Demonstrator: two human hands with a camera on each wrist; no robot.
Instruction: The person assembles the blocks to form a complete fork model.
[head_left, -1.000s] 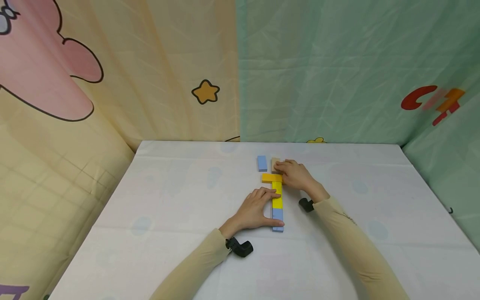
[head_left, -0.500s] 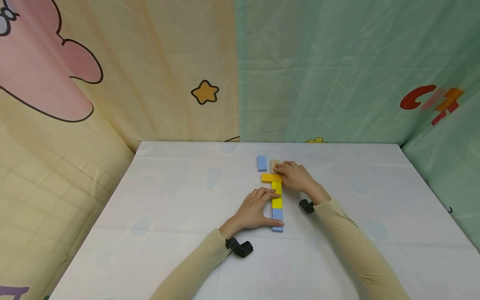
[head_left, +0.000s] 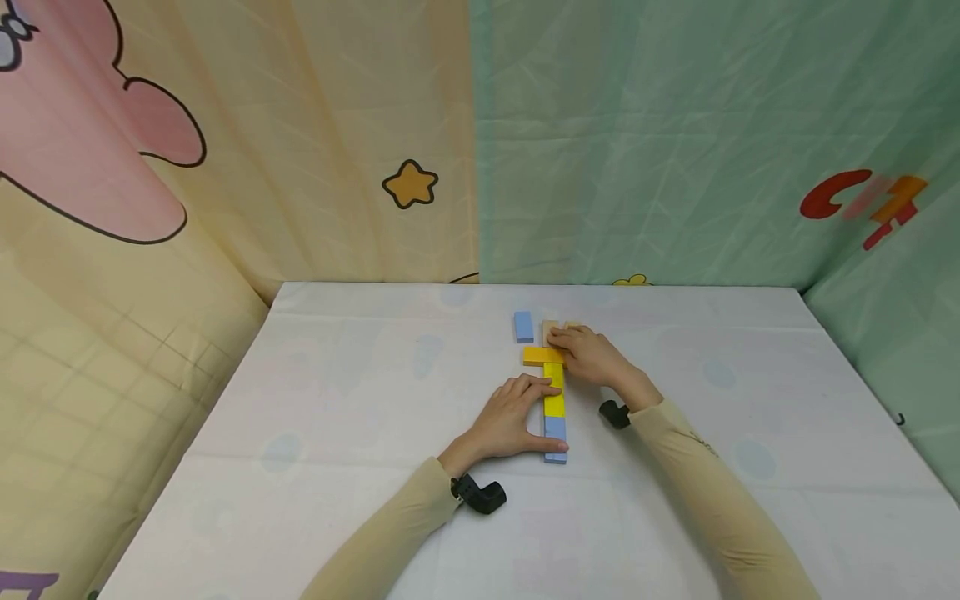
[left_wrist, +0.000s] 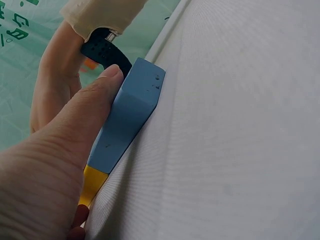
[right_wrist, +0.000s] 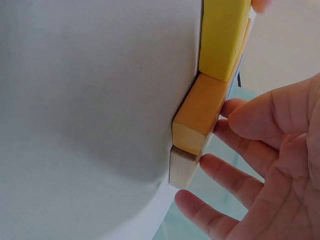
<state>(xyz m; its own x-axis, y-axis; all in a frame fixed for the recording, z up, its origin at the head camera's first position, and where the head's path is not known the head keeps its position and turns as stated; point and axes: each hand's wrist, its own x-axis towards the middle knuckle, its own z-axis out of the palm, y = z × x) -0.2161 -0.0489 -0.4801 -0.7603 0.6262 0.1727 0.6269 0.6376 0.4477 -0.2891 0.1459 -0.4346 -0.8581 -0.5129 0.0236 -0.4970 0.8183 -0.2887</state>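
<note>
A row of flat blocks runs away from me in the head view: a light blue block (head_left: 555,427), a yellow block (head_left: 553,407), then an orange block (head_left: 535,357) laid crosswise. My left hand (head_left: 506,421) rests along the row, thumb on the blue block and fingertips over the yellow one. Beyond the orange block lies a plain wooden block (head_left: 550,327), touched by fingers of my right hand (head_left: 596,354). The edge of another wooden block (head_left: 573,323) shows behind that hand. In the right wrist view, extended fingertips touch the blocks' upper edge.
A separate light blue block (head_left: 523,327) lies left of the wooden block, near the back of the white-covered table (head_left: 360,375). Printed curtains (head_left: 637,150) hang along the table's far edge and sides. Each wrist wears a black camera mount (head_left: 483,497).
The wooden block has slid slightly towards the orange block under my right fingers, and the second wooden block's edge has come into view. My left hand stays put.
</note>
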